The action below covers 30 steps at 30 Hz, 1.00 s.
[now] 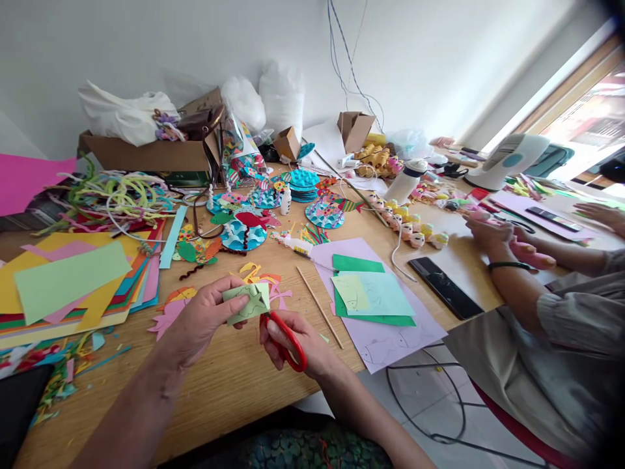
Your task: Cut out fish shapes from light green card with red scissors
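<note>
My left hand [215,309] pinches a small piece of light green paper [249,303] with drawn lines on it and a cut flap at its right side. In my right hand [293,342] are red-handled scissors [289,340], their blades at the paper's right edge. Both hands are over the front part of the wooden table. Pink and orange paper cut-outs [178,306] lie beside my left wrist, and yellow and pink scraps [276,290] lie just behind the held paper. To the right of the scissors rests a thin wooden stick [319,306].
Coloured sheets [73,280] are piled at left, near paper scraps [73,371]. On the right lie a lilac sheet with fish drawings [395,339], green and blue sheets [385,293] and a phone [445,286]. Fish decorations [244,231] stand behind. A co-worker's hands [493,238] hold something pink.
</note>
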Tool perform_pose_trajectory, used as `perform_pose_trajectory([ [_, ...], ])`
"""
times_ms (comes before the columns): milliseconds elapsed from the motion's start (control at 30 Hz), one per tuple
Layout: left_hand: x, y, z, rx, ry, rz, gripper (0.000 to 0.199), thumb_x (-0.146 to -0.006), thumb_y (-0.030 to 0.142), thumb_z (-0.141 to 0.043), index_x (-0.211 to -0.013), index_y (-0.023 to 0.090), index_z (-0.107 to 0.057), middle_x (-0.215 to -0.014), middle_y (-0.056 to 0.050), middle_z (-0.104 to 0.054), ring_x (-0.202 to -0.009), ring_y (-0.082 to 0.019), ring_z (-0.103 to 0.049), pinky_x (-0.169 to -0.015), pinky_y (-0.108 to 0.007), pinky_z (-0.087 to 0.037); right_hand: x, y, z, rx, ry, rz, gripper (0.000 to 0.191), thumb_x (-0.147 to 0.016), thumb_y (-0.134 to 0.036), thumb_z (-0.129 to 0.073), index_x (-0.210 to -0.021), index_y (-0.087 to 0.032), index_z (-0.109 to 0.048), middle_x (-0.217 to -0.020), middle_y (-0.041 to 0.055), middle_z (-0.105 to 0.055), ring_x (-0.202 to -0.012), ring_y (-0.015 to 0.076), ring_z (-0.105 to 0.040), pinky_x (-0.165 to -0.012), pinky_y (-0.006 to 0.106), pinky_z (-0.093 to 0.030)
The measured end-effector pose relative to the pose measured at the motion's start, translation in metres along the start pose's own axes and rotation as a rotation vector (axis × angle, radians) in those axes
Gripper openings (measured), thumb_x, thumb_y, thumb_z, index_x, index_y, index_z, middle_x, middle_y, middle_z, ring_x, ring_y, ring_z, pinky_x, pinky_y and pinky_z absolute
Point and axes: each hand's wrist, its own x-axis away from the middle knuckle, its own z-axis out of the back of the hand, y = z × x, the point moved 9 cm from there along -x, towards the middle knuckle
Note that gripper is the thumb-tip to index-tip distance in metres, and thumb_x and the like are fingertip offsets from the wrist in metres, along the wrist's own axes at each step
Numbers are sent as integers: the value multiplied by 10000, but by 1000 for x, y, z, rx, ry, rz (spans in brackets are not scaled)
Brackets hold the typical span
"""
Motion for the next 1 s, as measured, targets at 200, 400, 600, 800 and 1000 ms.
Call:
perform_pose_trajectory([
  [200, -1, 5, 9, -102, 75, -14, 184, -725, 357, -664, -711, 180, -615, -580, 44, -511, -529, -102, -407, -489, -199, -333, 3, -3, 1, 79, -5, -27, 501, -750, -653, -576, -734, -155, -521, -529, -56, -474, -437, 64, -437, -424, 185, -310],
  [400, 1, 7, 9, -179, 85, -18, 208, -716, 382, -652, -675, 187, -591, -566, 54, -504, -513, -104, -395, -492, -203, -304, 3, -4, 0, 115, -6, -57, 480, -762, -632, -575, -727, -158, -510, -527, -59, -463, -433, 61, -423, -410, 183, -301],
  [600, 1, 5, 4, -148, 61, 6, 212, -726, 390, -638, -717, 179, -614, -572, 44, -525, -516, -102, -395, -481, -199, -307, 4, 1, 0, 89, -14, -56, 504, -746, -659, -570, -717, -159, -513, -505, -60, -461, -407, 60, -407, -395, 184, -305],
  [800, 1, 3, 2, -107, 44, 25, 210, -722, 381, -644, -716, 173, -610, -588, 30, -558, -526, -104, -421, -490, -206, -315, 5, 1, 2, 89, -7, -61, 495, -755, -646, -571, -705, -157, -515, -489, -61, -459, -396, 57, -400, -383, 179, -281],
  [1000, 0, -1, 1, -102, 9, 49, 227, -725, 400, -637, -716, 179, -584, -578, 33, -533, -534, -117, -444, -507, -222, -324, 7, -1, 3, 114, -2, -61, 487, -764, -635, -569, -686, -158, -511, -473, -65, -451, -388, 55, -391, -385, 179, -267],
])
